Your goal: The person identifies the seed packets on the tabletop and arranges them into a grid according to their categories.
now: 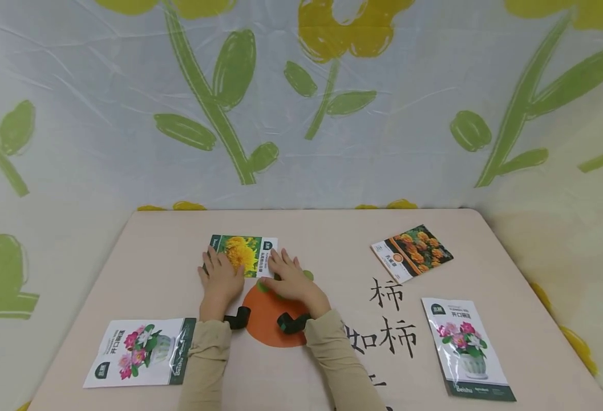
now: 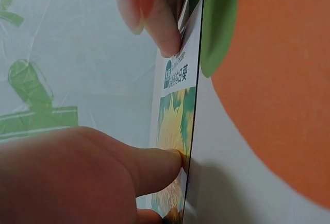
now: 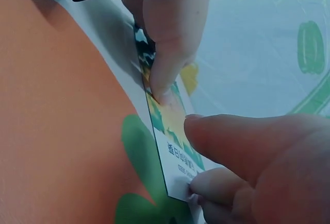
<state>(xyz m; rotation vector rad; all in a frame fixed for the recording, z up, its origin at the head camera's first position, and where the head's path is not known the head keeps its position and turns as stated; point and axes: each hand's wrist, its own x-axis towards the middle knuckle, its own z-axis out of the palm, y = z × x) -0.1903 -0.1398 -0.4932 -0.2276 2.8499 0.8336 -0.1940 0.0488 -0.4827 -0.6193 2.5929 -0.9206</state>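
Observation:
A seed packet (image 1: pixel 245 256) with yellow flowers lies flat near the middle of the table, sideways on. My left hand (image 1: pixel 222 279) rests on its left end, fingers stretched out and thumb (image 2: pixel 160 170) pressing on the flower picture. At the other end is my right hand (image 1: pixel 296 281), fingertips on the white end of the packet and thumb reaching inward along the near side. In the right wrist view, the packet (image 3: pixel 170 131) shows its printed face between both hands. Part of its left end is hidden under my left hand.
A packet with orange flowers (image 1: pixel 412 253) lies at back right. White packets with pink flowers lie at front left (image 1: pixel 139 352) and front right (image 1: pixel 468 348). The table (image 1: pixel 327 234) bears a printed orange fruit (image 1: pixel 275 319) and black characters. A flowered cloth (image 1: pixel 409 154) hangs behind.

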